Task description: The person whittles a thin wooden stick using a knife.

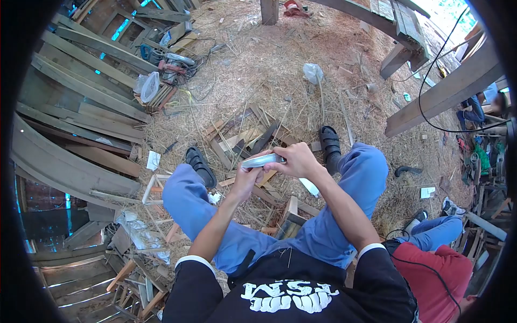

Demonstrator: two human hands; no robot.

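Note:
Both hands meet in front of the knees, around a flat, silvery-white object [262,160] with a rounded edge. My left hand [249,176] grips its left end, fingers wrapped beneath it. On the right end, my right hand [297,160] closes with thumb and fingers pinched on it. What exactly the object is cannot be made out. Below the hands, wood offcuts [247,137] and a small wooden box [292,215] lie between the legs.
Boards [91,107] lean at the left, near power tools [175,67] and a plastic bag [149,87]. Straw and shavings cover the ground. A co-worker in a red shirt [431,274] sits at the lower right; another person [476,107] is farther off. A beam [447,97] slants across the right.

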